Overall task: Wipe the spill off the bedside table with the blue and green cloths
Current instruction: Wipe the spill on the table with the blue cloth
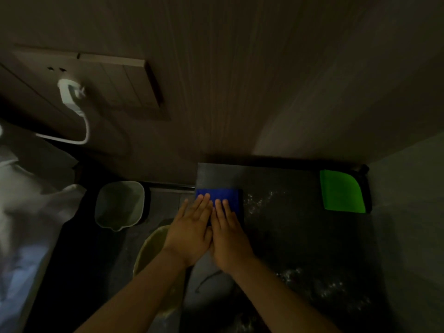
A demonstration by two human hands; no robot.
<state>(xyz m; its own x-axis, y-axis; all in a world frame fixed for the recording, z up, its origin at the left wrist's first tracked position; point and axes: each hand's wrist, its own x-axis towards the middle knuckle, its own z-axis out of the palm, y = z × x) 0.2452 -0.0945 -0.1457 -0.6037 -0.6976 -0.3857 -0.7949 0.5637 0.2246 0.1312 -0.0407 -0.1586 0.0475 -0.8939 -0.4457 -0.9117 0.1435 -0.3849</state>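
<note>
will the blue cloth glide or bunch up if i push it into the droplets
Likely soft and floppy: the blue cloth lies flat under the left hand and right hand. It should probably glide on the smooth-looking tabletop, getting heavier soaking droplets.

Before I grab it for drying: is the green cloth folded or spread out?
Folded, it seems: the green cloth lies as a neat compact square.

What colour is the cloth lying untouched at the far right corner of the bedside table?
Bright green cloth, seen in the head view.
</note>
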